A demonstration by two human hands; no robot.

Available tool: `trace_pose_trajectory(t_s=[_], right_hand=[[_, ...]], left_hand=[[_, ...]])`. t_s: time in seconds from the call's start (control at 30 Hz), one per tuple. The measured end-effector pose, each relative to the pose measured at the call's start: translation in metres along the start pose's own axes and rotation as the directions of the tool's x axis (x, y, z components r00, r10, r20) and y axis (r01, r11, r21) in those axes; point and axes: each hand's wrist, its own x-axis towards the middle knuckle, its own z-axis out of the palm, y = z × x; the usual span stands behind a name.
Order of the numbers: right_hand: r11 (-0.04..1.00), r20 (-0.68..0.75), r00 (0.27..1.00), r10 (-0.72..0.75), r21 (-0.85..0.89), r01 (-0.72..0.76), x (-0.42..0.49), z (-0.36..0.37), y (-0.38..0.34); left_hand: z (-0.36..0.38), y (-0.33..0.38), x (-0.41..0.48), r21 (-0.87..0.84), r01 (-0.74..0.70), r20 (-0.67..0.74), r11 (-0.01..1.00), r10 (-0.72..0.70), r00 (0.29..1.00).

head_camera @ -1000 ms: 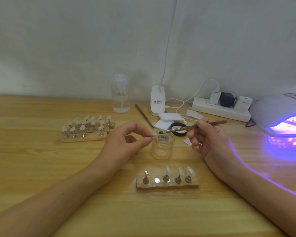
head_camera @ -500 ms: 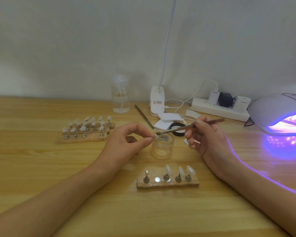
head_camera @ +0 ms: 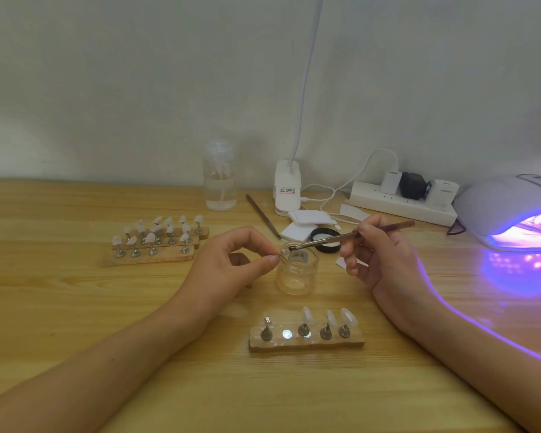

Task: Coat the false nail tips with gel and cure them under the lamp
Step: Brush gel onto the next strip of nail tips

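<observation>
The wooden table filled the lower view. At its right end the curing lamp glowed violet, cut off by the frame edge, its inside too washed out to read. The left hand was closed in a pinch, thumb against forefinger. The right hand gripped a brush like a pen. Nearer the person, a wooden holder carried three pale tips on stands. Between the hands stood the glass jar. Over its rim the bristles met the nail tip in the left hand's pinch, so small and pale it was barely discernible.
</observation>
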Motion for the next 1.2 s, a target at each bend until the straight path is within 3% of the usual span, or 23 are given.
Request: trace_pose_trajectory(t_s=[0.13,0.27,0.4,0.57,0.7,0.87,1.03,1.2], right_hand=[[1.000,0.074,0.997,-0.028,-0.011,0.029,-0.0016,0.0023,-0.0002],[1.000,0.009,1.000,-0.013,-0.007,0.013,0.0008,-0.0017,0.0027],[0.999,0.093,0.995,-0.036,0.010,0.035,-0.0004,-0.0008,0.0014],[1.000,0.019,1.000,-0.012,-0.004,0.012,0.0021,-0.0038,0.0046],[0.999,0.105,0.994,-0.038,0.021,0.036,0.0008,-0.0018,0.0032],[1.000,0.028,0.999,-0.021,-0.002,0.021,0.0025,-0.0047,0.0063],[0.999,0.116,0.992,-0.043,-0.003,0.044,0.0010,-0.0018,0.0043],[1.000,0.048,0.999,-0.026,-0.002,0.026,0.0038,-0.0055,0.0063]], left_hand=[[-0.0003,-0.0008,-0.0003,-0.002,-0.003,0.000,1.000,0.003,1.000],[-0.0004,-0.0018,-0.0001,0.012,-0.009,-0.007,1.000,0.009,1.000],[-0.0007,-0.0019,-0.0006,0.028,-0.022,-0.005,0.999,0.022,1.000],[-0.0014,-0.0025,-0.0006,0.045,-0.051,0.002,0.998,0.051,0.999],[-0.0013,-0.0028,-0.0002,0.050,-0.077,0.003,0.996,0.077,0.997],[-0.0014,-0.0037,-0.0003,0.048,-0.101,0.014,0.994,0.101,0.995],[-0.0011,-0.0044,0.0001,0.055,-0.105,0.006,0.993,0.105,0.995],[-0.0013,-0.0056,0.0004,0.050,-0.101,0.007,0.994,0.100,0.995]])
